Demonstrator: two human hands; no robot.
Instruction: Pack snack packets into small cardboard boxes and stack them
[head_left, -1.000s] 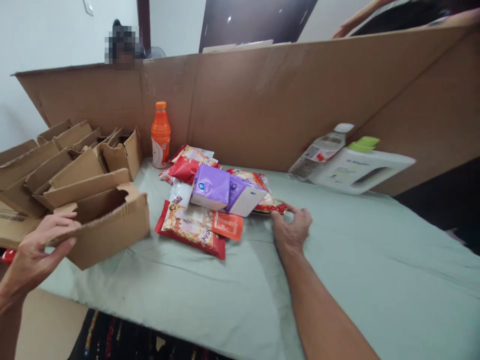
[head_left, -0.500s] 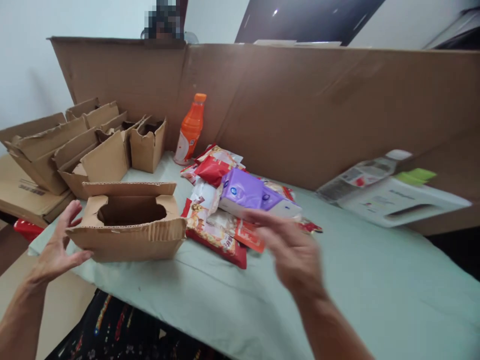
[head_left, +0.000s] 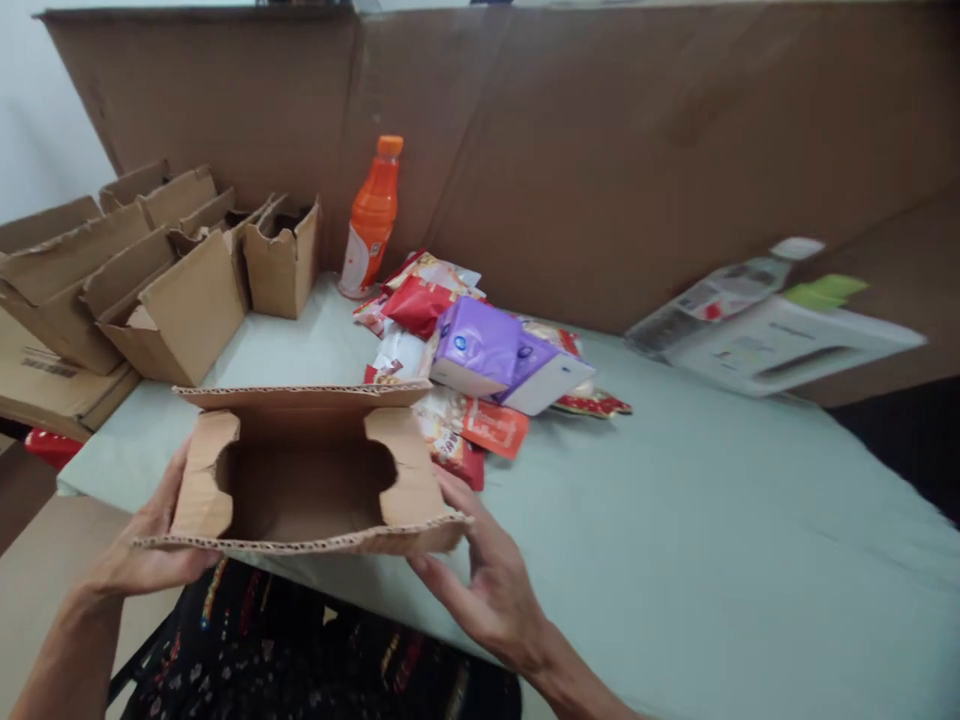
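Note:
An open-topped brown cardboard box (head_left: 411, 470) is between my hands near the front edge of the table, its opening tipped towards me and its inside showing nothing. My left hand (head_left: 154, 540) grips its left end. At the right end, my right hand (head_left: 487, 580) has its thumb in front and fingers behind the side. Beyond the box lies a pile of snack packets (head_left: 424, 305), a red-orange packet (head_left: 495, 428) and purple-and-white tissue packs (head_left: 480, 345). The box hides part of the pile.
Several open cardboard boxes (head_left: 199, 310) stand at the left. An orange drink bottle (head_left: 371, 220) is upright at the back. On the right, a clear bottle (head_left: 712, 300) and a white jug (head_left: 787, 345) lean against the cardboard wall (head_left: 637, 150). Pale green cloth (head_left: 712, 540) covers the table.
My right hand has come from beside the pile to the box's right end. The box has moved right and towards me and tipped. The view has dropped lower.

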